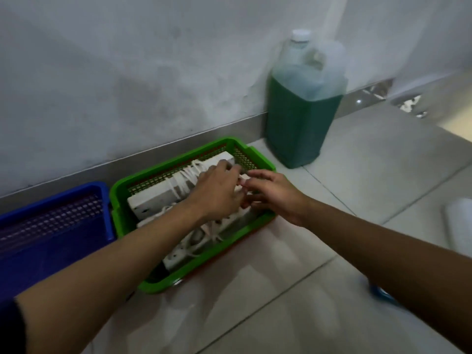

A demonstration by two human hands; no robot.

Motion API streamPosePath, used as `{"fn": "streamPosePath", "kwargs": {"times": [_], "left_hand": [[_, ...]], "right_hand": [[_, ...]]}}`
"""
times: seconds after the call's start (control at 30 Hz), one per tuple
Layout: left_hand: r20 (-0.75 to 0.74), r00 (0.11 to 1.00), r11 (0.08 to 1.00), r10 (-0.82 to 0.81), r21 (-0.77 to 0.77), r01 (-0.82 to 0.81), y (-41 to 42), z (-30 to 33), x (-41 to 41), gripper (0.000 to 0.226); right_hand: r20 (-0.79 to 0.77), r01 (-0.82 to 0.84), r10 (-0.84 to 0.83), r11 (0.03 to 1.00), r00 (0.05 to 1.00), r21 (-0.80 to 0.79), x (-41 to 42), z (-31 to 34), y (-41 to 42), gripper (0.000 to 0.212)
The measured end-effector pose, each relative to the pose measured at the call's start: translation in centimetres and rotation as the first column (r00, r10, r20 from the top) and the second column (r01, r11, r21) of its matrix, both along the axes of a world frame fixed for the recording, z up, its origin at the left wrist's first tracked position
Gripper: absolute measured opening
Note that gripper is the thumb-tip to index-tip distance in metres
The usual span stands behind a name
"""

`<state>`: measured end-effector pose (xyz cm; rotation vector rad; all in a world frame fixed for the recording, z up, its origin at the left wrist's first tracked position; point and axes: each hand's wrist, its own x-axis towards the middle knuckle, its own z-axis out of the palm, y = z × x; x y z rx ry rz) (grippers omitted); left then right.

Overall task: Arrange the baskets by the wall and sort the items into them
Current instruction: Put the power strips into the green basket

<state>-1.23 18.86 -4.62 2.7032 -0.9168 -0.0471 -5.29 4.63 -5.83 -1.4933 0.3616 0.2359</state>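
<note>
A green mesh basket [129, 186] stands on the tiled floor against the wall. It holds white power strips with cords wrapped around them: one [158, 198] along its far side, another [178, 256] toward its near end. My left hand [217, 190] and my right hand [274, 195] are both inside the basket, fingers curled on a white power strip [231, 217] in its middle right part; the grip itself is partly hidden. A blue mesh basket [55, 226] stands just left of the green one, also by the wall.
A large translucent jug [302, 108] of green liquid stands by the wall, right of the green basket. A white object [459, 221] lies at the right edge. Something blue [380, 295] shows under my right forearm. A metal skirting strip runs along the wall.
</note>
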Motion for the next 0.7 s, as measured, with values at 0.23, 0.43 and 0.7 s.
{"fn": "streamPosePath", "kwargs": {"times": [0.23,0.43,0.7], "left_hand": [[-0.154,0.918,0.923,-0.366,-0.189,0.337,-12.7,0.8,-9.0,0.053],[-0.384,0.683,0.782,-0.621,-0.248,0.572,-20.6,-0.2,-18.7,0.048],[-0.698,0.488,0.685,-0.524,-0.004,0.729,-23.4,-5.5,-28.9,0.092]], "right_hand": [[0.062,0.094,-0.074,0.886,0.995,-0.454,-10.6,2.4,-10.6,0.033],[-0.242,-0.203,0.013,0.587,0.97,-0.783,-23.4,2.6,-19.1,0.037],[-0.805,-0.816,0.207,0.323,0.556,-0.48,-35.3,1.3,-23.7,0.096]]}}
